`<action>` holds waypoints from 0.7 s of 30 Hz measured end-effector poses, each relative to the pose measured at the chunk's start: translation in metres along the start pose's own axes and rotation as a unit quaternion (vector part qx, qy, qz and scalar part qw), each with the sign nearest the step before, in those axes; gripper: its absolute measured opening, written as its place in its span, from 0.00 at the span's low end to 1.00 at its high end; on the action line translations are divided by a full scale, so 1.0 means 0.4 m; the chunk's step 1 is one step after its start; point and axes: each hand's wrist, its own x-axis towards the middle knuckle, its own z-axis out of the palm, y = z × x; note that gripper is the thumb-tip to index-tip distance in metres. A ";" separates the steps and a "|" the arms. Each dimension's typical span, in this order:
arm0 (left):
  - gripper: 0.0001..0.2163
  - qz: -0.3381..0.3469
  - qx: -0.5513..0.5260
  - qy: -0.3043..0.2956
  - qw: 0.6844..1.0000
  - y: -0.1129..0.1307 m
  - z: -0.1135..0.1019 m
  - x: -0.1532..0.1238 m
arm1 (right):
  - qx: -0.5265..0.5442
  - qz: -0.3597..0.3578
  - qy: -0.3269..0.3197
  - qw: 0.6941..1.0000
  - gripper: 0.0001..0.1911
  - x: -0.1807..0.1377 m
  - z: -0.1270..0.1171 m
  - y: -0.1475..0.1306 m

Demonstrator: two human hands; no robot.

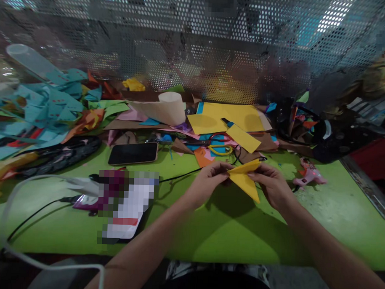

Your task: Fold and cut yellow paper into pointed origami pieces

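A folded piece of yellow paper (245, 179), roughly triangular with a point hanging down to the right, is held just above the green table (227, 230). My left hand (207, 181) pinches its left edge with fingers closed. My right hand (272, 184) grips its right side, fingers curled round the fold. Both hands meet over the middle of the table, a little right of centre.
Behind the hands lie yellow sheets (231, 118), scissors (219, 143), a paper roll (172, 106) and a black phone (133, 153). Blue and green paper scraps (55, 106) pile up at the left. A pink glue gun (308, 174) sits right. A perforated metal screen (196, 47) closes the back.
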 end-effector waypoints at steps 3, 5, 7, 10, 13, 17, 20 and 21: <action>0.07 0.001 -0.018 0.005 1.000 0.004 0.000 -0.003 | 0.003 -0.001 0.001 1.000 0.07 -0.003 -0.001 0.000; 0.06 0.005 -0.032 0.003 0.999 0.002 -0.002 -0.003 | -0.006 -0.001 0.003 1.000 0.04 -0.005 -0.002 -0.002; 0.05 0.006 -0.046 -0.006 0.999 -0.001 -0.005 -0.003 | -0.018 -0.001 0.008 1.000 0.03 -0.007 -0.002 -0.005; 0.05 0.004 -0.055 -0.026 0.998 -0.002 -0.008 -0.004 | -0.045 -0.014 0.002 0.999 0.03 -0.010 -0.003 -0.009; 0.08 0.000 -0.017 -0.036 0.999 0.007 -0.005 -0.009 | -0.096 -0.052 -0.014 0.994 0.06 -0.014 -0.002 -0.013; 0.13 0.014 0.133 -0.070 0.989 0.015 0.000 -0.013 | -0.171 -0.093 -0.039 0.980 0.09 -0.022 0.002 -0.017; 0.14 0.038 0.206 -0.095 0.973 0.005 -0.002 -0.007 | -0.197 -0.125 -0.050 0.971 0.09 -0.023 0.006 -0.018; 0.14 0.041 0.212 -0.095 0.972 0.000 -0.004 -0.003 | -0.196 -0.128 -0.050 0.971 0.08 -0.023 0.007 -0.018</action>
